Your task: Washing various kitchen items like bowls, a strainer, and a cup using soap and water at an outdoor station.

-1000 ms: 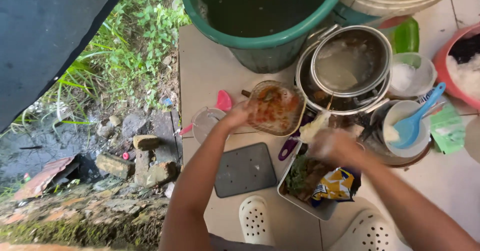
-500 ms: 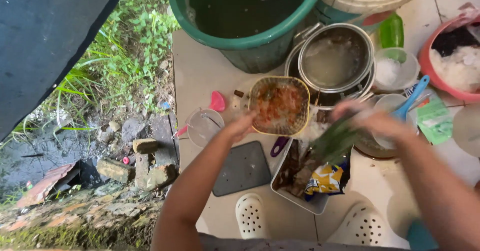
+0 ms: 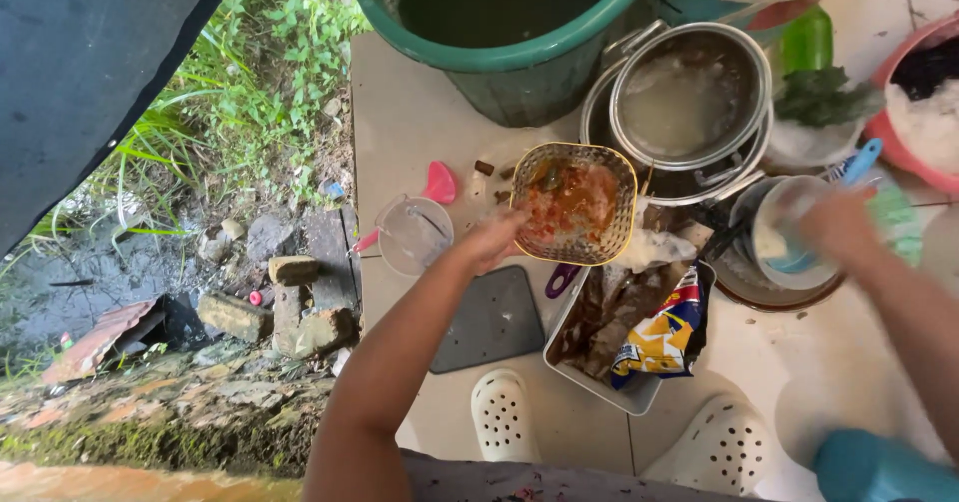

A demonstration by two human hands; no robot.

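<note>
My left hand (image 3: 493,238) grips the near rim of a yellow mesh basket (image 3: 574,162) that holds red chopped food, held just above the tiled floor. My right hand (image 3: 839,226) is blurred and hovers over a white bowl (image 3: 777,224) with a blue spoon (image 3: 861,157) in it; its fingers cannot be made out. A green leafy bunch (image 3: 825,96) lies on a small clear bowl beyond that hand. A metal tray (image 3: 597,380) with dark scraps and a yellow and blue packet (image 3: 663,334) sits below the basket.
A green bucket (image 3: 499,57) and a steel pot (image 3: 689,102) of cloudy water stand at the back, a red basin (image 3: 884,112) at far right. A dark grey board (image 3: 489,322), a clear lid (image 3: 410,234), a pink scoop (image 3: 440,182) and white clogs (image 3: 507,427) lie nearby. The tiles drop to rubble and grass on the left.
My right hand swung from the tray out to the right, toward the white bowl. The green bunch it carried now rests on the clear bowl. My left hand kept the basket.
</note>
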